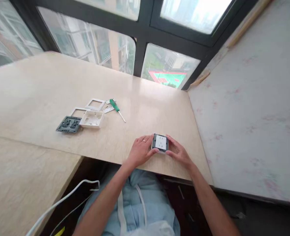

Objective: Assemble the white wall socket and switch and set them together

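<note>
A wall socket [161,143] with a white face and dark grey frame lies face up near the front edge of the tabletop, seated on a white base. My left hand [142,150] grips its left side, with the thumb at the near corner and the fingers at the far one. On the opposite side, my right hand [178,152] holds it between thumb and fingers. Off to the left are a green-handled screwdriver [115,105], an open white mounting box [92,119], a white frame [95,104] and a dark socket module [69,124].
The pale tabletop [150,111] runs back to a dark window frame [141,36]. A wall with floral paper [245,108] bounds the right side. A white cable [61,199] hangs at the lower left, below the table's front edge.
</note>
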Tool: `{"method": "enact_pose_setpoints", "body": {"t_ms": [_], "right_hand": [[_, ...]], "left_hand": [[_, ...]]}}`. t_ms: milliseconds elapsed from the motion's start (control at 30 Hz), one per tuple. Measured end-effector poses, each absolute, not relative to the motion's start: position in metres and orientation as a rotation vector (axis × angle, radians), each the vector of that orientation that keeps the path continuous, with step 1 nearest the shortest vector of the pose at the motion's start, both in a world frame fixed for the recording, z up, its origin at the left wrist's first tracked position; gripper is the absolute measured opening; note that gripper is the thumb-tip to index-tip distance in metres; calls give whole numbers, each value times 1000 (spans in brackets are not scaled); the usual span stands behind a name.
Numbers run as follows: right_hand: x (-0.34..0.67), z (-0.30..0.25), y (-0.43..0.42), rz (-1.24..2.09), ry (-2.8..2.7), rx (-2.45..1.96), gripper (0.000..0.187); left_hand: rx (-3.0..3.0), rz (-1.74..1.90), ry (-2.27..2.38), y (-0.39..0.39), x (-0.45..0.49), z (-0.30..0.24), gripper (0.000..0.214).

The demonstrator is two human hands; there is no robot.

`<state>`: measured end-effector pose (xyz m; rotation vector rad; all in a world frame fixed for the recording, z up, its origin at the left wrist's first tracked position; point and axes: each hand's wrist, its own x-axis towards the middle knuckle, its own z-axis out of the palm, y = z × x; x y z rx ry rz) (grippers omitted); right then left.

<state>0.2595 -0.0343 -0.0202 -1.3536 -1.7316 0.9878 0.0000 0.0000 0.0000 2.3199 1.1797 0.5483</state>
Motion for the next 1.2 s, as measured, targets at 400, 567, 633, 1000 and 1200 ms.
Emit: {"method": "enact_pose_setpoints", "body": {"t_ms": [400,567,633,1000,1200], "right_hand": [[260,-17,-35,952,-1753,-1347,83],[259,-17,-35,921,-1760,-1356,82],[259,-17,-35,930,-1761,-1357,82],[260,-13,-36,862,-1839,-1397,82],[259,-14,-37,862,-1835,-1379,83]], "left_hand": [[2204,607,1057,21,-7,-5,100],[2246,742,768,30,-14,-6,81],[2320,740,733,27,-14,-6,69],[2457,621,837,21,-4,-2,53],[2467,553,851,23,-4,-1,49]]}}
